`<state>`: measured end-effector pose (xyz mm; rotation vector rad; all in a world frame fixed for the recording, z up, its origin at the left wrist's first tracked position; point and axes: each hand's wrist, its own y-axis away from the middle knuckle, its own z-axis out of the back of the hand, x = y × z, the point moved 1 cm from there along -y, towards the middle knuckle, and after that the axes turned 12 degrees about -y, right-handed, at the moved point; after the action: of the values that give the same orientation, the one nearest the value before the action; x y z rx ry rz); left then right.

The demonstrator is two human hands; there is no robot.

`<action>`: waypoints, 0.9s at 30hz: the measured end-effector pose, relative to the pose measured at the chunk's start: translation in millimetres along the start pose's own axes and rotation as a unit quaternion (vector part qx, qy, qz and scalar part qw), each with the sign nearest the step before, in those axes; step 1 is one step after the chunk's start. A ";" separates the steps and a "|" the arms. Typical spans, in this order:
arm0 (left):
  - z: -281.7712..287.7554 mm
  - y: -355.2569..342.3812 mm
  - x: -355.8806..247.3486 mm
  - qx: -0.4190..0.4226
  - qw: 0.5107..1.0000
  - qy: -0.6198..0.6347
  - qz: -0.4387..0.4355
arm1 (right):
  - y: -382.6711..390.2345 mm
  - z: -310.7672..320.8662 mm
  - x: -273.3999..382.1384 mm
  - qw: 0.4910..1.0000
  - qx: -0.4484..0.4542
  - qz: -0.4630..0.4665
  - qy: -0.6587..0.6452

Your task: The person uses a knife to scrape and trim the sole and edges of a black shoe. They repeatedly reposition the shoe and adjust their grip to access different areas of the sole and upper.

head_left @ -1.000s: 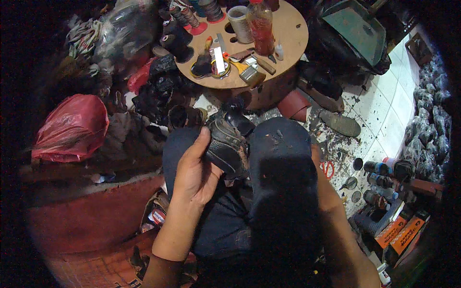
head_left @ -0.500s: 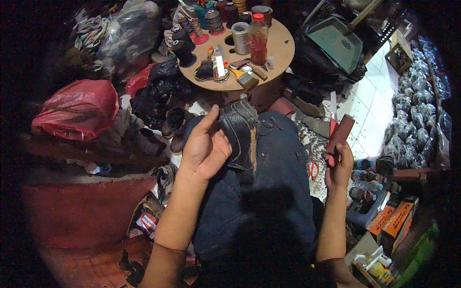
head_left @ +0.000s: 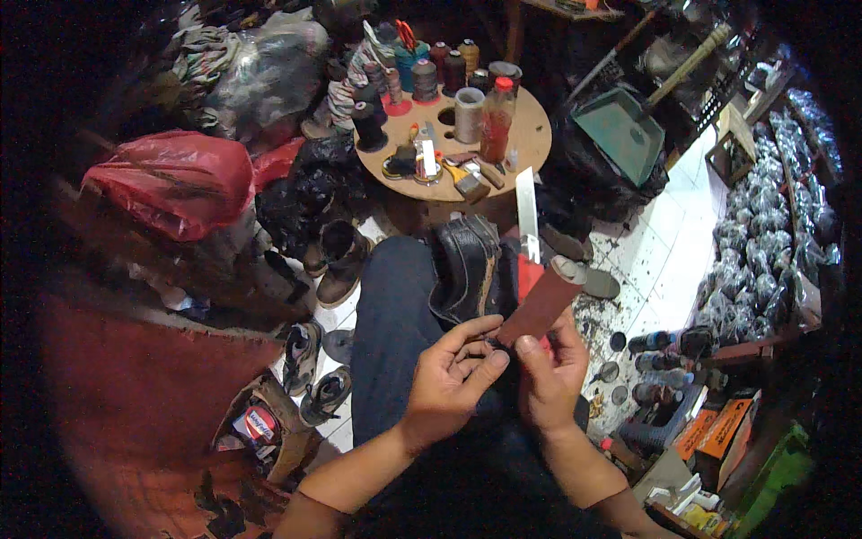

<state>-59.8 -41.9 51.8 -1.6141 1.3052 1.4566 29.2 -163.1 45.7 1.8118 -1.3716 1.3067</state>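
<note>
My right hand grips a reddish-brown strip that looks like sandpaper, its upper end curled to show a pale back. A knife with a bright blade and red handle rises behind the strip, held in the same hand. At the strip's lower end the bent fingers of my left hand close on its corner; the fingertips are partly hidden. A black leather shoe piece with a worn tan edge rests on my lap, just beyond my left fingers.
Ahead stands a round wooden table with thread spools, a red-capped bottle and a paintbrush. Left are a red plastic bag and several shoes. Right are a green dustpan, plastic-wrapped goods and orange boxes.
My right hand has brought the strip and knife leftward over my lap. My left hand has left the shoe piece, moving down and right to the strip. The view has shifted.
</note>
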 end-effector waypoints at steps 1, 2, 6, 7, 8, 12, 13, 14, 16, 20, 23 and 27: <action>-0.8 -1.8 -1.2 0.000 1.000 0.005 -0.004 | 0.0 -2.0 -0.1 1.000 0.008 0.011 0.022; -1.4 -3.4 -2.2 0.004 1.000 0.015 -0.020 | -0.1 -3.4 0.2 0.998 0.017 0.031 0.043; -6.1 -6.0 1.0 -0.029 0.998 -0.031 -0.035 | 2.1 -1.9 1.3 0.995 0.006 0.059 0.077; -9.0 -6.5 3.3 -0.046 0.996 -0.055 -0.054 | 3.5 -0.9 0.7 0.994 0.004 0.062 0.086; -11.3 -7.7 5.3 -0.058 0.992 -0.080 -0.078 | 4.0 0.6 -0.4 0.993 0.010 0.067 0.100; -12.8 -13.3 9.9 -0.095 0.988 -0.070 -0.102 | 1.6 8.5 -8.9 0.988 -0.014 0.117 0.104; -9.0 -16.0 8.7 -0.096 0.991 -0.046 -0.081 | -1.5 12.6 -12.1 0.995 -0.058 0.059 0.048; -4.4 -18.1 7.1 -0.091 0.995 -0.019 -0.042 | -6.0 18.2 -13.9 0.995 -0.095 -0.001 -0.006; 11.1 -27.7 -1.1 -0.110 0.991 -0.048 -0.056 | -16.8 28.2 -14.8 0.988 -0.146 -0.004 -0.059; 41.5 -62.0 -13.9 -0.159 0.977 -0.113 -0.084 | -30.8 49.3 -4.2 0.979 -0.131 -0.046 -0.146; 51.6 -82.0 -12.1 -0.159 0.977 -0.115 -0.082 | -31.4 54.8 2.2 0.986 -0.061 -0.061 -0.143; 55.6 -93.9 -2.0 -0.134 0.985 -0.077 -0.075 | -29.5 47.3 -2.5 0.981 0.027 -0.145 -0.123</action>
<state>6.4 40.6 24.9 -1.6873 0.9117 1.6807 74.4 -190.9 28.5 2.1740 -1.1422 1.0037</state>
